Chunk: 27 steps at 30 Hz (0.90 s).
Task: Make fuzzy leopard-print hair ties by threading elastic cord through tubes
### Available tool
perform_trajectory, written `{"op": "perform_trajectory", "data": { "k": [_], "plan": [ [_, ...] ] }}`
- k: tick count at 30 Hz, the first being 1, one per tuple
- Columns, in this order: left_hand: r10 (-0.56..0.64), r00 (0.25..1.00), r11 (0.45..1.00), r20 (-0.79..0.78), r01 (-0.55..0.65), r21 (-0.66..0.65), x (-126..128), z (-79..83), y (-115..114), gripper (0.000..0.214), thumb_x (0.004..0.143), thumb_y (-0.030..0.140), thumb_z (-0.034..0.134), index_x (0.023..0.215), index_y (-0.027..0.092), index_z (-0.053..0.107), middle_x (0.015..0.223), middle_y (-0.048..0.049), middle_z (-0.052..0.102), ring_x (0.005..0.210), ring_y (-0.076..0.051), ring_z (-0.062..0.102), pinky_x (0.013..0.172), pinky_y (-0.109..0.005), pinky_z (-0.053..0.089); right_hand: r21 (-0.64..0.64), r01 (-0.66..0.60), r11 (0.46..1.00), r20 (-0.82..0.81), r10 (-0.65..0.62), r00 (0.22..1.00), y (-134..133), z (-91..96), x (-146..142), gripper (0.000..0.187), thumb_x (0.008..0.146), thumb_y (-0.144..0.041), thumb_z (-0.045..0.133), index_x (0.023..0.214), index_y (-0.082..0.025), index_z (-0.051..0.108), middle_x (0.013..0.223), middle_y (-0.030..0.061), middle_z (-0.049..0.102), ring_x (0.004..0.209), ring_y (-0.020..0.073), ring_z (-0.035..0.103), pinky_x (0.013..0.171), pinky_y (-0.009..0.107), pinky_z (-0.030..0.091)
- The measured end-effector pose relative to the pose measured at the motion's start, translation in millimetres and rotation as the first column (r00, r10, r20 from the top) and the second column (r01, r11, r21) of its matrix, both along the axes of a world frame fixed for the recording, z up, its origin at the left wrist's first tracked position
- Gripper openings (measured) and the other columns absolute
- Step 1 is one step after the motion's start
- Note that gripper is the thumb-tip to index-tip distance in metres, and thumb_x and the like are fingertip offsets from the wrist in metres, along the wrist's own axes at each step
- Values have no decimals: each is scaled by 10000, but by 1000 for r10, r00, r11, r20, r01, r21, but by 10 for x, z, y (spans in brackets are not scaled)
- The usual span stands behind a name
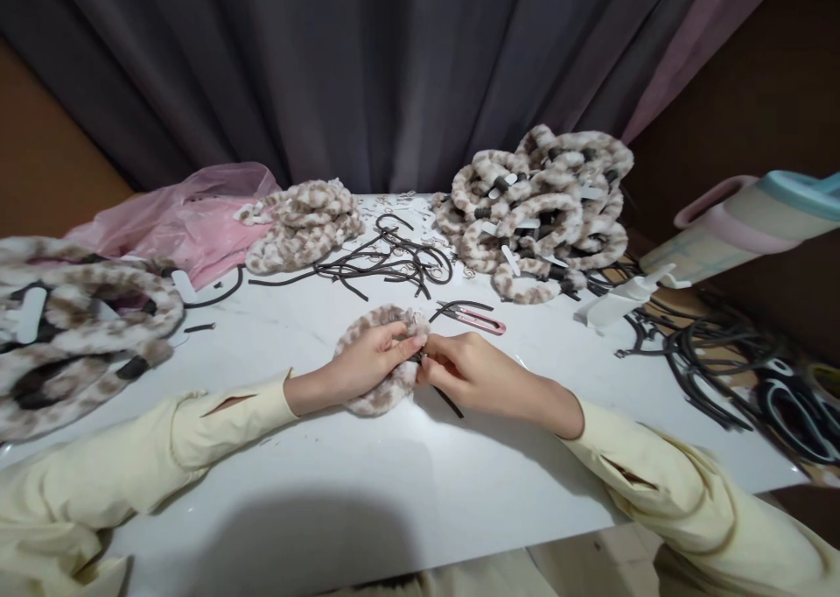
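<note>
1 fluffy, brown-blotched ring: left hand pinches it, right hand pinches cord.

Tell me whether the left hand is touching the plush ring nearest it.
Touching. The head view shows the left hand grasping the plush ring, with no gap between them.
</note>
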<state>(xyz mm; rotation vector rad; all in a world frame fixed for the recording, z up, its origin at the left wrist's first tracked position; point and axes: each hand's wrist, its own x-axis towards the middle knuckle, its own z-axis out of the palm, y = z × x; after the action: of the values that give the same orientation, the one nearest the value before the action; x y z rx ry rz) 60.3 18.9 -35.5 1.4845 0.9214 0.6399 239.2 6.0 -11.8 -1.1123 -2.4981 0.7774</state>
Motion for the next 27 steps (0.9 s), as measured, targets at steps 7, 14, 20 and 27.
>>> {"op": "perform_trajectory", "data": {
  "k": [7, 14, 20, 27],
  "plan": [
    [0, 998, 998, 67, 5, -70, 22, -4, -24, 303, 847, 469, 517, 861, 168, 544, 738, 2, 616, 767, -138, 582, 675, -217, 439, 35, -96, 995, -10, 97, 995, 50, 100, 97, 174, 848, -95, 397, 764, -159, 535, 583, 4, 571, 447, 94, 399, 507, 227, 287],
    [29, 997, 998, 66, -24, -63, 12, -37, -38, 337, 835, 506, 526, 860, 170, 507, 706, 11, 598, 669, -130, 586, 609, -221, 440, 134, -157, 979, 49, 151, 987, 12, 72, 142, 128, 810, -87, 406, 750, -178, 473, 574, -6, 497, 470, 104, 380, 486, 234, 236],
    [131, 991, 991, 0, -131, 34, 17, 43, -27, 324, 855, 480, 511, 750, 189, 413, 568, 64, 411, 502, -72, 419, 470, -186, 337, 26, 31, 999, -63, -29, 998, 5, 44, 80, 173, 867, -244, 462, 713, -167, 482, 526, -33, 443, 459, 86, 371, 477, 226, 246],
    [227, 972, 955, 56, -234, 181, 45, 223, -49, 327, 853, 473, 517, 758, 190, 385, 600, 66, 374, 492, -49, 363, 435, -166, 297, -583, 19, 813, -207, -171, 963, -66, -40, -147, 461, 800, -494, 582, 516, -179, 403, 382, -70, 382, 362, 56, 327, 404, 213, 266]
  ]
}}
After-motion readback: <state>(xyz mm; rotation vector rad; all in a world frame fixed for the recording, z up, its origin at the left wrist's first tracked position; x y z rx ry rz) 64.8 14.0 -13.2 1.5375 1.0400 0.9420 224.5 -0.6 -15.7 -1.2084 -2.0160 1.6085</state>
